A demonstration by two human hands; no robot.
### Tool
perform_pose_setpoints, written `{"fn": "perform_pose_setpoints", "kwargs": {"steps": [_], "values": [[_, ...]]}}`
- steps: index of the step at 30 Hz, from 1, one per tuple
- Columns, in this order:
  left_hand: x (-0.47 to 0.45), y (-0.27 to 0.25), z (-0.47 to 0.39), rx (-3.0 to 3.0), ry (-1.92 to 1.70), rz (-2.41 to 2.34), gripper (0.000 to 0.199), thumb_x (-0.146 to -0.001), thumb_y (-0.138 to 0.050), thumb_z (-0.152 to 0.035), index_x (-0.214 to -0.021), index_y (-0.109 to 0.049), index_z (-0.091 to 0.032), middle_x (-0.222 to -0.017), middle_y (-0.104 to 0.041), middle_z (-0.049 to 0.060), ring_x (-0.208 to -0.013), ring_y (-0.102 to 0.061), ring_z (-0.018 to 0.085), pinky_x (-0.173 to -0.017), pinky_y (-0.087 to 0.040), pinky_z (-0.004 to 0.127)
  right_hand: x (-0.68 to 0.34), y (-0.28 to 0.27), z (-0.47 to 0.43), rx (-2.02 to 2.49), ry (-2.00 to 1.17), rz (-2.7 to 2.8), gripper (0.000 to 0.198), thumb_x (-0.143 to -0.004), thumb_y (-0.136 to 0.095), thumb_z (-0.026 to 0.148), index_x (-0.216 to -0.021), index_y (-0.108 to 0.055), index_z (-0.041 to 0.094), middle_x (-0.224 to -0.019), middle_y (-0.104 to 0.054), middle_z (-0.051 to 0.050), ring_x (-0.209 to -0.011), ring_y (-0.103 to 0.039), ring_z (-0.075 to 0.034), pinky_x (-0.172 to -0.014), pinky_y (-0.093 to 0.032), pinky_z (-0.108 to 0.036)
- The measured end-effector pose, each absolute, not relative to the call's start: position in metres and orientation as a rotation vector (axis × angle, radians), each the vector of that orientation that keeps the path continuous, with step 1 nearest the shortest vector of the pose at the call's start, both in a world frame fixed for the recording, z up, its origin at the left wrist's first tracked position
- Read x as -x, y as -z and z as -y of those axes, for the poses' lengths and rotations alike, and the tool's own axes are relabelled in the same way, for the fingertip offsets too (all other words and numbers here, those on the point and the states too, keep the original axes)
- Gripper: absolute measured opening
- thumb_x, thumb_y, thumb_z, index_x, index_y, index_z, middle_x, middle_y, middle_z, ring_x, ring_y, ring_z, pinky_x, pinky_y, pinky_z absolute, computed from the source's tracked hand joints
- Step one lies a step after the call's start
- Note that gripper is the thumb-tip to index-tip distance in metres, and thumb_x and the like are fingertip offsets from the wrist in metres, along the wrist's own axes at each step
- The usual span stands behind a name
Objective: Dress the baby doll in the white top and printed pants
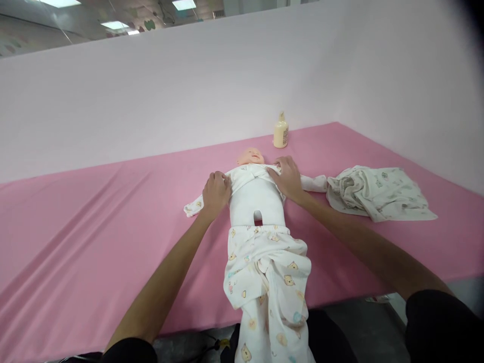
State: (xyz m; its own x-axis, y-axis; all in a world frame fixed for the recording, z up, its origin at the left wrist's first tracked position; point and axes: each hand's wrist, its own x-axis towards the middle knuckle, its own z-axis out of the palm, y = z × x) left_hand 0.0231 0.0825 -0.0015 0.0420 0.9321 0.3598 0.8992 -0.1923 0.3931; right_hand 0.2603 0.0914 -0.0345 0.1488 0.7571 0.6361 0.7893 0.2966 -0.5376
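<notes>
A baby doll (251, 201) lies on its back with its head away from me. Its white baby top (247, 174) is bunched up across the chest, leaving the smooth white torso bare. My left hand (217, 192) is closed on the top's side by the doll's arm on the left. On the other side my right hand (288, 177) grips the top near the shoulder, fingertips partly hidden. Bear-print baby pants (266, 272) cover the legs, which hang over the table's near edge. Both sleeves stretch outward over the doll's arms.
Pink cloth covers the table (94, 242). A cream pump bottle (281, 132) stands behind the doll's head, close to the white wall (170, 101). To the right lies a crumpled printed white cloth (381, 194), touching the end of the right-hand sleeve.
</notes>
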Motion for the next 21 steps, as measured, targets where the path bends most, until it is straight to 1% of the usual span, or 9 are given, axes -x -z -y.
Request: {"fn": "perform_pose_setpoints", "kwargs": {"steps": [2, 4, 5, 8, 11, 13, 17, 19, 21], "values": [[-0.012, -0.005, -0.058, -2.252, -0.966, -1.890, 0.021, -0.099, -0.040, -0.032, -0.108, -0.054, -0.019, -0.114, -0.058, 0.012, -0.095, -0.058, 0.025, -0.078, -0.043, 0.037, -0.267, 0.033, -0.068, 1.433, 0.165, 1.666, 0.018, -0.093, -0.053, 0.035, -0.098, -0.058, 0.019, -0.107, -0.059, -0.014, -0.105, -0.052, -0.029, -0.096, -0.040, -0.043], [0.004, -0.012, -0.027, -2.221, -0.955, -1.769, 0.023, -0.098, -0.044, -0.039, -0.107, -0.056, -0.021, -0.109, -0.059, 0.008, -0.088, -0.057, 0.020, -0.077, -0.044, 0.034, -0.278, 0.027, -0.035, 1.385, 0.097, 1.794, 0.017, -0.096, -0.048, 0.034, -0.091, -0.059, 0.021, -0.102, -0.060, -0.012, -0.102, -0.054, -0.028, -0.094, -0.041, -0.042], [0.012, -0.015, -0.010, -2.188, -0.855, -1.680, 0.025, -0.098, -0.044, -0.043, -0.104, -0.058, -0.022, -0.105, -0.060, 0.006, -0.084, -0.056, 0.019, -0.073, -0.044, 0.032, -0.284, 0.024, -0.017, 1.358, -0.025, 1.844, 0.019, -0.097, -0.047, 0.033, -0.086, -0.058, 0.022, -0.096, -0.061, -0.009, -0.095, -0.055, -0.025, -0.088, -0.043, -0.040], [0.031, -0.018, 0.031, -2.109, -0.507, -1.372, 0.029, -0.098, -0.047, -0.048, -0.113, -0.059, -0.027, -0.113, -0.061, 0.003, -0.094, -0.056, 0.018, -0.079, -0.046, 0.031, -0.298, 0.016, 0.034, 1.324, -0.560, 1.910, 0.023, -0.096, -0.051, 0.038, -0.084, -0.061, 0.022, -0.089, -0.064, -0.004, -0.081, -0.057, -0.019, -0.075, -0.046, -0.034], [0.038, -0.012, 0.051, -1.982, -0.395, -1.282, 0.032, -0.097, -0.049, -0.049, -0.121, -0.055, -0.029, -0.120, -0.059, 0.003, -0.099, -0.055, 0.019, -0.083, -0.047, 0.032, -0.303, 0.017, 0.062, 1.244, -0.981, 1.984, 0.025, -0.093, -0.059, 0.046, -0.098, -0.064, 0.022, -0.099, -0.067, -0.004, -0.089, -0.059, -0.020, -0.082, -0.048, -0.033], [0.036, -0.007, 0.052, -1.935, -0.404, -1.289, 0.031, -0.095, -0.052, -0.048, -0.119, -0.053, -0.028, -0.116, -0.060, 0.003, -0.095, -0.054, 0.018, -0.080, -0.046, 0.031, -0.304, 0.021, 0.066, 1.219, -1.143, 2.020, 0.031, -0.089, -0.064, 0.049, -0.104, -0.063, 0.023, -0.103, -0.066, -0.004, -0.094, -0.059, -0.020, -0.084, -0.048, -0.033], [0.032, -0.002, 0.043, -1.944, -0.384, -1.257, 0.019, -0.090, -0.059, -0.037, -0.103, -0.053, -0.024, -0.099, -0.058, 0.000, -0.085, -0.049, 0.015, -0.077, -0.043, 0.029, -0.305, 0.028, 0.055, 1.225, -1.249, 2.125, 0.032, -0.084, -0.069, 0.050, -0.097, -0.061, 0.021, -0.093, -0.062, -0.002, -0.085, -0.056, -0.018, -0.074, -0.047, -0.030], [0.031, -0.003, 0.040, -1.973, -0.355, -1.248, 0.014, -0.087, -0.060, -0.032, -0.095, -0.053, -0.023, -0.091, -0.055, -0.001, -0.081, -0.046, 0.015, -0.073, -0.041, 0.028, -0.305, 0.028, 0.048, 1.244, -1.234, 2.189, 0.029, -0.084, -0.067, 0.048, -0.091, -0.061, 0.021, -0.084, -0.059, -0.001, -0.076, -0.053, -0.016, -0.065, -0.044, -0.028], [0.028, -0.003, 0.039, -1.995, -0.359, -1.278, 0.012, -0.084, -0.059, -0.029, -0.089, -0.052, -0.021, -0.086, -0.053, -0.001, -0.078, -0.044, 0.014, -0.069, -0.039, 0.027, -0.304, 0.028, 0.043, 1.284, -1.148, 2.221, 0.021, -0.085, -0.064, 0.041, -0.085, -0.061, 0.020, -0.078, -0.057, 0.000, -0.071, -0.051, -0.015, -0.061, -0.040, -0.027]]}}
